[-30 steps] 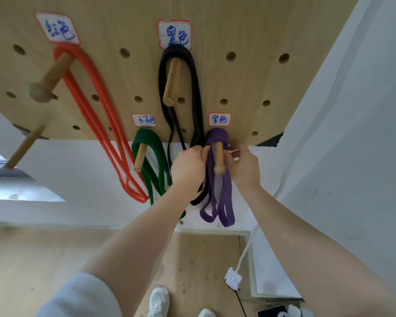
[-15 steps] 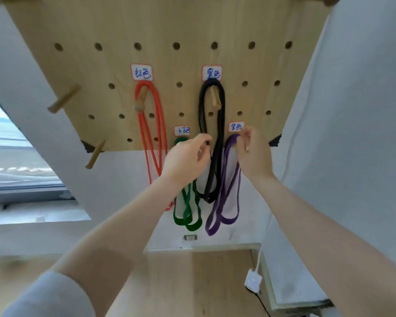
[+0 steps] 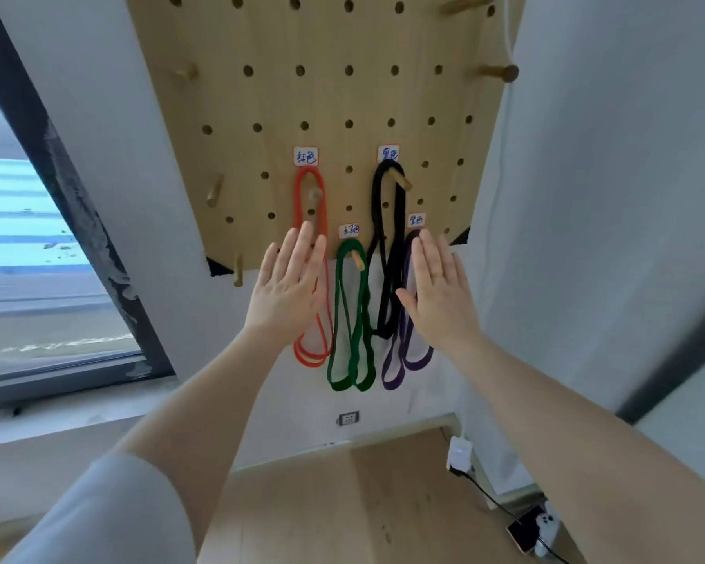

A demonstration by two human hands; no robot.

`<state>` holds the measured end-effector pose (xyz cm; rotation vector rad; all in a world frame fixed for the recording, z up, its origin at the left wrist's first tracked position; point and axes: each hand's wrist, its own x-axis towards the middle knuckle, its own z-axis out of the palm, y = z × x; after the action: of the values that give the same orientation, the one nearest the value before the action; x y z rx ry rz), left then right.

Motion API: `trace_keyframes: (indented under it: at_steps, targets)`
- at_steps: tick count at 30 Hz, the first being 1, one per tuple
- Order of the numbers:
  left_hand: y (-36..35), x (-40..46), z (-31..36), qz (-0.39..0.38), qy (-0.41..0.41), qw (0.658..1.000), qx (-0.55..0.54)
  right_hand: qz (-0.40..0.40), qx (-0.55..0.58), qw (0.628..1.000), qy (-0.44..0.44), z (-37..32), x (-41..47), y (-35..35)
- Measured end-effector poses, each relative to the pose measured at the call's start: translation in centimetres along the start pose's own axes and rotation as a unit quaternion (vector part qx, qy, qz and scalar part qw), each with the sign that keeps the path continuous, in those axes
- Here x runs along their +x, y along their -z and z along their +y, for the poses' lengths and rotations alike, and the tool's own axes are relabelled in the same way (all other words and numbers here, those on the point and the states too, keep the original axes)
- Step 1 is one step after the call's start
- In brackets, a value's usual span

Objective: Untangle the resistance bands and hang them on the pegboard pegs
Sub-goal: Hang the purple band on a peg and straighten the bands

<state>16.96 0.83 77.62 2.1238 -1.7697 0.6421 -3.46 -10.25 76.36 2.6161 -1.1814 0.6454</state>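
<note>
All four bands hang separately on the pegboard (image 3: 302, 95): the red band (image 3: 311, 278) and black band (image 3: 387, 254) from the upper pegs, the green band (image 3: 349, 319) and purple band (image 3: 403, 343) from the lower ones. The left hand (image 3: 288, 289) and right hand (image 3: 438, 289) are raised flat with fingers straight, holding nothing. The hanging looks finished, so the next move likely calls only for lowering the hands, perhaps after checking each loop's seat.

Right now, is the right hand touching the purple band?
Cannot tell. In the head view the open right hand overlaps the purple band, but with only this one angle, contact and hovering in front look the same.
</note>
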Motion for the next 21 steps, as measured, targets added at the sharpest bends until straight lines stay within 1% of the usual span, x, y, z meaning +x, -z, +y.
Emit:
trace_keyframes:
  at_steps: [3, 8, 11, 13, 16, 18, 21]
  targets:
    - [0.6, -0.8, -0.1, 0.003, 0.007, 1.000, -0.008, 0.000, -0.010, 1.000, -0.005, -0.6, -1.1, 1.0]
    - [2.2, -0.5, 0.0, 0.024, -0.015, 0.999, -0.021, 0.012, -0.008, 1.000, 0.009, -0.6, -1.8, 2.1]
    - [2.1, -0.5, 0.6, 0.025, -0.024, 0.999, -0.035, -0.017, 0.007, 1.000, -0.011, -0.1, -1.9, 1.6]
    - [1.2, -0.7, 1.3, 0.023, -0.027, 0.998, -0.056, -0.048, 0.050, 0.997, -0.030, 0.3, -1.9, 0.8]
    - [-1.5, -1.2, 2.2, -0.009, -0.018, 0.997, -0.071, -0.097, 0.087, 0.991, -0.035, 1.1, -2.0, -1.3]
    - [-4.0, -1.4, 2.4, -0.056, -0.012, 0.995, -0.078, -0.128, 0.088, 0.988, -0.010, 1.7, -2.1, -3.4]
    - [-8.5, -0.9, 3.0, -0.131, -0.022, 0.989, -0.062, -0.200, 0.068, 0.977, 0.027, 2.8, -1.5, -7.3]
